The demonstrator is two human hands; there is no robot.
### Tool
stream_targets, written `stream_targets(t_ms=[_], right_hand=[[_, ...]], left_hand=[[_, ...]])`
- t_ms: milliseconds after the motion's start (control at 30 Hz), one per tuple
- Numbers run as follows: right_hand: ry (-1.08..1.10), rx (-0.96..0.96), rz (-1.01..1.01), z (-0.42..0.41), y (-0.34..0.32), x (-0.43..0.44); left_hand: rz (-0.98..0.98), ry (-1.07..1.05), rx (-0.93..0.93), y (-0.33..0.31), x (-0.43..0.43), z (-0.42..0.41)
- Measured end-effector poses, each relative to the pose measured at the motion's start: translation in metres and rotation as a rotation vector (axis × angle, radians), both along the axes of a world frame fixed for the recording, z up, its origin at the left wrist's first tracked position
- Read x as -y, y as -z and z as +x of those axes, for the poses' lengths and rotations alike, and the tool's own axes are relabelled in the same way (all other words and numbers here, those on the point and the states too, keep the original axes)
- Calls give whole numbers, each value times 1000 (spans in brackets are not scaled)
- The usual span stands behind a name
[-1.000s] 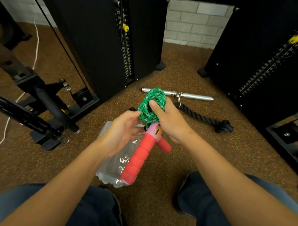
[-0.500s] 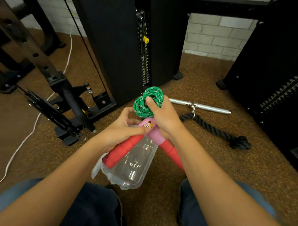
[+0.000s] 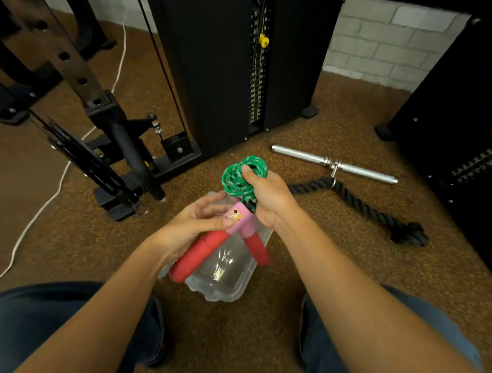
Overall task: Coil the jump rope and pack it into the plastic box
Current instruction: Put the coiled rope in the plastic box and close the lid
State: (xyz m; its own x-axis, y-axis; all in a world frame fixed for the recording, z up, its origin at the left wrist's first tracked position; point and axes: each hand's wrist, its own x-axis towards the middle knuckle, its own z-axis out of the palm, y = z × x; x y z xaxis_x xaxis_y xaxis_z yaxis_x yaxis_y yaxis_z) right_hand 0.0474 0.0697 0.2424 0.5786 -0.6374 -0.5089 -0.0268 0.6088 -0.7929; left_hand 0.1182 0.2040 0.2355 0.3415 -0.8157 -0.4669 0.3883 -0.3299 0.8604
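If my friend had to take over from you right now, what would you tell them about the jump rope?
Right hand: closed around the coiled green rope, thumb pressed on the coil.
Left hand: fingers on the pink end of one red handle; the other red handle hangs down beside it.
The clear plastic box sits open on the floor, right under the hands, with nothing in it that I can see.
Done: the rope is coiled into a bundle.
Left: fold the two handles against the coil, lower the whole bundle into the box, and let go.
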Motion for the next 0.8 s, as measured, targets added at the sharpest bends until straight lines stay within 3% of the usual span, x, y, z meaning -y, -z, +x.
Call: stream_targets(t_ms=[233,500,600,800], right_hand=[[50,-25,108,28,20,-7],[-308,-37,2,37,28,16],[-191,-16,67,43,41,23],[181,79,254,57,71,18]], left_hand=[[8,150,201,16,3,4],[42,288,87,42,6,39],[48,267,0,49,15,48],[31,-33,-356,84,25,35]])
